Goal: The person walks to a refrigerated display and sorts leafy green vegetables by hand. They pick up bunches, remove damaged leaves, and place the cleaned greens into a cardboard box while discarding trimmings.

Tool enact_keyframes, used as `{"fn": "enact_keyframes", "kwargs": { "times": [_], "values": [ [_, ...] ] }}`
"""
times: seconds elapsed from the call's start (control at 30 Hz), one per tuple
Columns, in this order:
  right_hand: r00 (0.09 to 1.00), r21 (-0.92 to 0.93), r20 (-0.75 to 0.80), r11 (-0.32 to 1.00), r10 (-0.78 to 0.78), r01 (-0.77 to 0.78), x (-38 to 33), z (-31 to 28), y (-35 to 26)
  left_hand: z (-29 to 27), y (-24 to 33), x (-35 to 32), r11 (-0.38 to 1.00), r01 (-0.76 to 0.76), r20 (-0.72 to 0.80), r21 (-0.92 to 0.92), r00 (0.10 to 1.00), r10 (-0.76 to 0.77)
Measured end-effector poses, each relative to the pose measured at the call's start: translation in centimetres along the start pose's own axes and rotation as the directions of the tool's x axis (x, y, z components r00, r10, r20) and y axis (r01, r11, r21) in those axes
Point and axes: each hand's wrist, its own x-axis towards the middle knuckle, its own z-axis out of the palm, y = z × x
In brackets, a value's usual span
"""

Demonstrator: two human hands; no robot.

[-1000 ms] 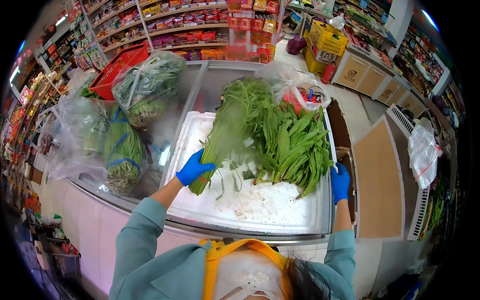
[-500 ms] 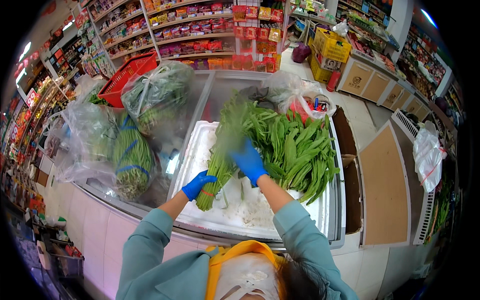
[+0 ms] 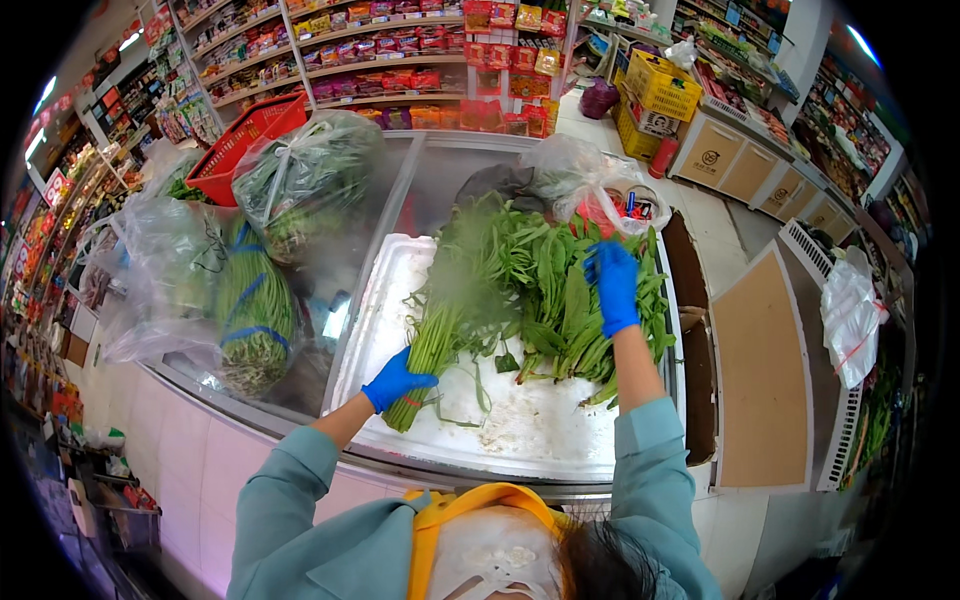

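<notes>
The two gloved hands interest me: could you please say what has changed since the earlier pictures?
The right hand went from the tray's right edge to the stem bundle, then right, over the leafy greens. The bundle has shifted toward the tray's front edge. The left hand kept its grip on the stems; the red basket stayed.

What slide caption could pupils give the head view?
Left hand holds a banded green bunch; right hand over leafy greens on a white tray.
</notes>
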Motion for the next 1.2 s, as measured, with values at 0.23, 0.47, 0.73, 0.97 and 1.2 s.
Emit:
{"fn": "enact_keyframes", "kwargs": {
  "times": [0.23, 0.47, 0.73, 0.97, 1.2],
  "values": [
    [0.901, -0.646, 0.428, 0.676, -0.066, 0.356, -8.7, 10.6, 0.9, 2.7, -1.3, -0.2, 0.941, -0.02, -0.135, 0.337, 0.988, 0.069],
    [0.953, -0.48, -0.014, 0.838, -0.303, 0.26, -4.1, 9.0, 3.8, 3.9, 1.5, -0.7, 0.891, 0.106, -0.156, 0.441, 0.987, -0.04],
    [0.932, -0.616, 0.302, 0.705, -0.201, 0.352, -5.3, 8.0, 3.0, 4.1, 1.2, -0.9, 0.842, 0.147, -0.192, 0.52, 0.98, -0.053],
    [0.944, -0.303, -0.192, 0.931, -0.267, 0.202, -1.7, 6.1, 4.8, 4.5, 2.0, -0.9, 0.886, 0.139, -0.152, 0.441, 0.985, -0.078],
    [0.971, -0.637, 0.114, 0.735, -0.208, 0.232, -10.1, 7.6, 5.7, 4.5, 0.7, -0.9, 0.85, 0.075, -0.192, 0.522, 0.981, 0.031]
  ]
}}
